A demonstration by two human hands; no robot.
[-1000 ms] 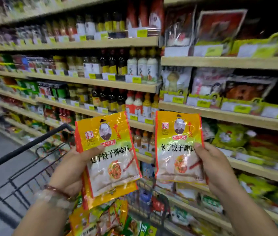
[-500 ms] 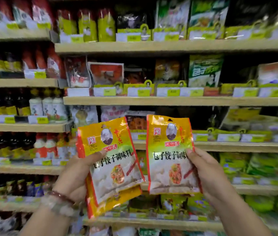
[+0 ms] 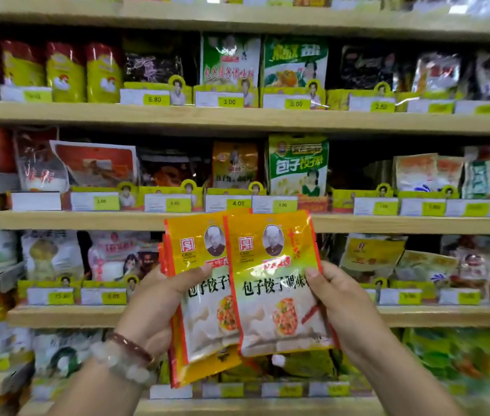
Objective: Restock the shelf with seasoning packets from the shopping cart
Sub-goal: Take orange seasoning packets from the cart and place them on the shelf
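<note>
1. Left hand (image 3: 159, 307) grips stacked seasoning packets (image 3: 204, 295); right hand (image 3: 345, 307) pinches the front packet (image 3: 276, 283).
2. Front packet overlaps the stack; how many lie behind is unclear.
3. Packets stand upright, labels toward the camera, before the shelf (image 3: 87, 220).

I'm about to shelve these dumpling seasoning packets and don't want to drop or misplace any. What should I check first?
1. Left hand grips its packets: ok.
2. Right hand grips the front packet: ok.
3. Count in the left hand: at least two layered, exact number cannot tell.
4. Matching orange packet on shelf above the 4.00 tag: looks alike, cannot tell.
5. Free room in that slot: cannot tell.
</note>
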